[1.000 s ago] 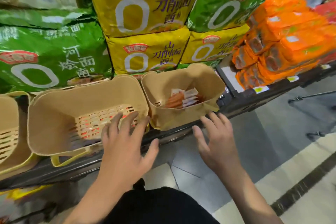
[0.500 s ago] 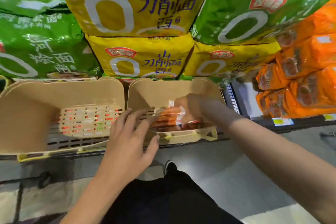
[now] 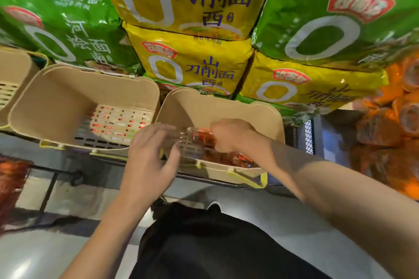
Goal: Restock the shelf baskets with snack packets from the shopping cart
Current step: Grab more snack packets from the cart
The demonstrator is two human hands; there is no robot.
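Note:
Two beige shelf baskets stand side by side on the shelf. The left basket shows only its slotted bottom. In the right basket lie several orange snack packets. My right hand reaches into that basket and grips an orange-and-clear snack packet lifted above the others. My left hand hovers at the basket's front left corner with its fingers spread, its fingertips near the packet's left end; contact is blurred.
Big yellow noodle bags and green noodle bags are stacked behind the baskets. Orange packs fill the shelf on the right. A third basket sits far left. Below it, red-orange packets show at the frame's left edge.
My right hand went from outside the shelf into the right basket and took hold of a snack packet, now raised. My left hand shifted right toward that basket.

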